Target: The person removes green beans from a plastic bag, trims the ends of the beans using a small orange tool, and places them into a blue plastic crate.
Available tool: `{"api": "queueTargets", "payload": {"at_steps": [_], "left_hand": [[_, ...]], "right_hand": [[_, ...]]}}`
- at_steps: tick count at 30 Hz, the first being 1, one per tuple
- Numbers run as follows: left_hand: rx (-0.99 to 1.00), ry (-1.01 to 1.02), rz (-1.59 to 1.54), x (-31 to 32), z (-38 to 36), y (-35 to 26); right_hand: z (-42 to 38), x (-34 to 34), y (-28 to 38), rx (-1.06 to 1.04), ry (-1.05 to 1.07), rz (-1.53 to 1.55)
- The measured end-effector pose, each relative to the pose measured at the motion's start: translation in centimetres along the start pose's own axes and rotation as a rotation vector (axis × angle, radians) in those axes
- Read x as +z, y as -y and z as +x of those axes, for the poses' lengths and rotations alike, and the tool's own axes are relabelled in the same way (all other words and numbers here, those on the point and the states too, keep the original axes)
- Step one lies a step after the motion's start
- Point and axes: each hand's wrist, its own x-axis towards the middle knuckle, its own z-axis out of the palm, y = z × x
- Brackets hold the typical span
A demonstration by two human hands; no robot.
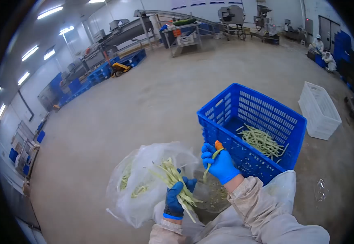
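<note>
A bunch of pale green beans (171,173) is gripped in my left hand (176,197), which wears a blue glove and is held over the edge of a clear plastic bag (122,203) with more beans inside. My right hand (221,163), also blue-gloved, pinches a single green bean (208,168) beside the near wall of a blue crate (242,152). Something orange shows at a fingertip of that hand. Cut-looking beans (262,141) lie in a pile on the crate's floor.
White crates (321,112) stand right of the blue crate. Below my hands, bits lie on a clear sheet (215,197). Farther off are a metal table (183,30), a yellow pallet jack (120,68), conveyor machinery, and people (317,44) at the far right.
</note>
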Motion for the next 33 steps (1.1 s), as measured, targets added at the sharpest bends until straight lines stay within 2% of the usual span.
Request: {"api": "queueTargets", "payload": {"at_steps": [2,5,8,9,11,12,14,15,16,17,18,20,22,24,25,26,27,28,29,31,32,33], "left_hand": [[-0.025,0.031,-0.026,1.6,0.0,1.2],[-0.127,0.142,0.066,3.6,-0.3,4.1],[-0.160,0.170,0.148,4.1,-0.3,7.0],[-0.165,0.113,0.161,3.8,-0.2,8.1],[-0.184,0.109,0.139,5.8,-0.6,8.9],[-0.198,0.104,0.114,6.4,-0.7,8.9],[-0.219,0.067,0.193,6.7,-0.8,8.7],[-0.263,0.084,0.055,7.0,-0.8,8.8],[-0.305,0.102,-0.082,7.3,-0.8,8.6],[-0.324,0.084,-0.094,7.1,-0.8,8.2],[-0.322,0.082,-0.089,6.9,-0.7,8.0],[-0.330,0.079,-0.297,6.1,-0.7,7.8],[-0.316,0.085,-0.300,5.4,-0.6,7.3],[-0.313,0.065,-0.232,4.8,-0.7,7.0],[-0.312,0.062,-0.234,4.9,-0.8,6.7],[-0.246,0.050,-0.073,5.2,-0.7,6.4],[-0.181,0.035,0.088,5.6,-0.8,6.1],[-0.183,0.033,0.086,5.9,-0.8,5.9],[-0.159,0.045,0.145,6.2,-0.8,5.8],[-0.141,0.058,0.206,6.2,-1.0,5.7],[-0.152,0.062,0.243,6.0,-0.9,5.7],[-0.160,0.068,0.282,5.8,-0.7,5.6]], "right_hand": [[-1.9,0.6,1.4,0.075,0.136,0.046],[-4.4,1.1,3.3,0.108,0.181,0.087],[-5.6,0.2,4.4,-0.005,0.112,0.223],[-5.8,-0.1,4.5,-0.010,0.111,0.225],[-5.8,0.0,4.2,-0.439,-0.099,-0.069],[-5.9,0.2,4.0,-0.441,-0.094,-0.066],[-6.4,1.3,3.4,-0.580,-0.284,-0.423],[-6.6,1.4,3.7,-0.579,-0.285,-0.420],[-6.7,1.4,4.0,-0.561,-0.269,-0.555],[-6.9,1.6,4.2,-0.541,-0.250,-0.688],[-7.2,1.9,4.3,-0.538,-0.248,-0.684],[-8.4,3.0,4.4,-0.484,-0.123,-0.791],[-9.7,2.8,4.3,-0.427,-0.123,-0.776],[-11.0,2.1,3.6,-0.755,-0.069,-1.435],[-12.1,3.2,3.0,-0.841,-0.059,-1.652],[-12.7,3.9,3.0,-0.837,-0.059,-1.655],[-13.1,4.5,3.0,-0.961,0.137,-2.055],[-13.3,5.0,3.1,-1.070,0.366,-2.445],[-13.2,5.4,3.0,-1.066,0.362,-2.446],[-12.6,6.2,2.6,-0.939,0.462,-2.818],[-12.3,6.1,2.8,-0.938,0.457,-2.820],[-11.5,5.7,3.1,-0.815,0.522,-2.894]]}}
